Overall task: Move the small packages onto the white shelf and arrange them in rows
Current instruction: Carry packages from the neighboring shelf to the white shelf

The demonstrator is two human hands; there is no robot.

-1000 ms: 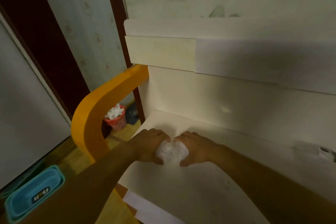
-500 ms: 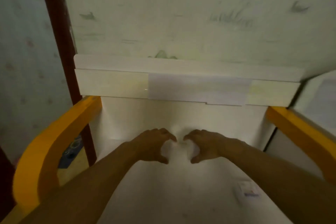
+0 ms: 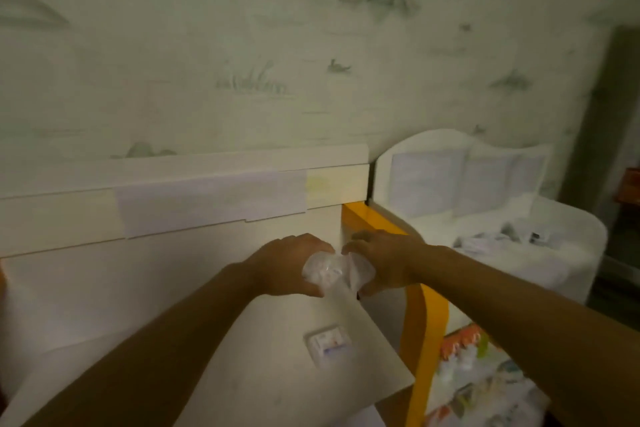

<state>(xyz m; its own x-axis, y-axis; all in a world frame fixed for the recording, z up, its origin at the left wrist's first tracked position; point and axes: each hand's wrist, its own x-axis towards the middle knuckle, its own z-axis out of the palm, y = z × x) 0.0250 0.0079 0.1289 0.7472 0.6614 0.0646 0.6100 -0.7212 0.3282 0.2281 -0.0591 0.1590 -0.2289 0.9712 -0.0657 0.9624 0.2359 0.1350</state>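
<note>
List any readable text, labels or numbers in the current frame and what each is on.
None can be read.
small package on the white shelf: a blue printed patch, too blurred to read.
clear plastic bundle gripped by the left hand and right hand: no print visible.
colourful packs lower right: print too blurred to read.

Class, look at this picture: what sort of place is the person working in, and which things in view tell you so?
Probably a child's bedroom or nursery. The wallpaper shows faint hills and animals, the white shelf has bright orange side panels, and a small white bed with cushions stands beside it.
</note>
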